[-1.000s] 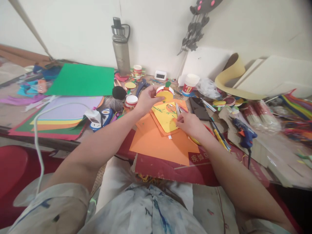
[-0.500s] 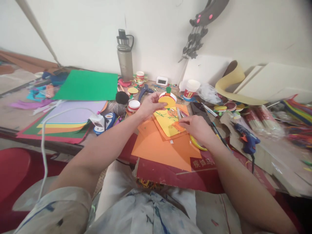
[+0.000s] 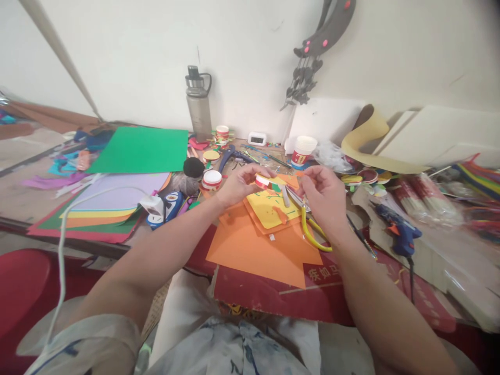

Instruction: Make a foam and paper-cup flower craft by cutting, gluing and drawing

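Between your left fingers [image 3: 250, 171] sits a small red-and-white paper cup piece [image 3: 262, 182] with a yellow disc [image 3: 278, 180], gripped at its left, seemingly to leave the other side free. Level with it, your right fingers [image 3: 313, 175] close in a pinch; anything within is too small to tell. Below both, yellow paper [image 3: 263, 213] lies over orange sheets [image 3: 253, 255], perhaps to catch the orange scrap [image 3: 279, 214] on it. Just below your right fingers rest yellow-handled scissors [image 3: 304, 230], probably parked within reach; farther right lies a blue glue gun [image 3: 402, 232].
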### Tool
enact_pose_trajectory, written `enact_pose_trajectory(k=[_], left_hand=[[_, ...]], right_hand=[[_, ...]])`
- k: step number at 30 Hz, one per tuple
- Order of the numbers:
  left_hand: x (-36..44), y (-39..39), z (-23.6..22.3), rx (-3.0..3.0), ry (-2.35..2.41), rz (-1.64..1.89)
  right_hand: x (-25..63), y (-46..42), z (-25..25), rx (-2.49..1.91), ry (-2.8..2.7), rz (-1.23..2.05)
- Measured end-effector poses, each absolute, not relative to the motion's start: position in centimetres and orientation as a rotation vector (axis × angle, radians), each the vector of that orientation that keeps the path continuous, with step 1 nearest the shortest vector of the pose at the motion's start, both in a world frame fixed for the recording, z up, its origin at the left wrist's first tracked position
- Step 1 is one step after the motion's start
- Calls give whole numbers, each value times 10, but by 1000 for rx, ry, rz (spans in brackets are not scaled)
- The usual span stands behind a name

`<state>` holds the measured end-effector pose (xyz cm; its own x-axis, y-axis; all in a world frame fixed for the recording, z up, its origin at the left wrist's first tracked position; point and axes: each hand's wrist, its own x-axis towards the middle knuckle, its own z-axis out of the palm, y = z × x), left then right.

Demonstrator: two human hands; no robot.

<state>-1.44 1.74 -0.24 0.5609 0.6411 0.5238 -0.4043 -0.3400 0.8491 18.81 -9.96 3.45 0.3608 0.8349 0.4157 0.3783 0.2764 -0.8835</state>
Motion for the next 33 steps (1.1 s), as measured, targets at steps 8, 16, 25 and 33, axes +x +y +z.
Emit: enact_pose_trajectory(k=[8,16,25,33], left_hand=[[-16,8,2,1713,221,1048],[-15,9,0,1731,184,1012],[-16,8,1,1703,188,1022],[-14,9,1,1686,199,1015]], right_hand=[[190,-112,28,-1209,-1363,385],[193,-111,24,-1082,-1486,216],[195,-112,24,-1203,-1569,126],[196,-112,25,-1178,-1681,84]])
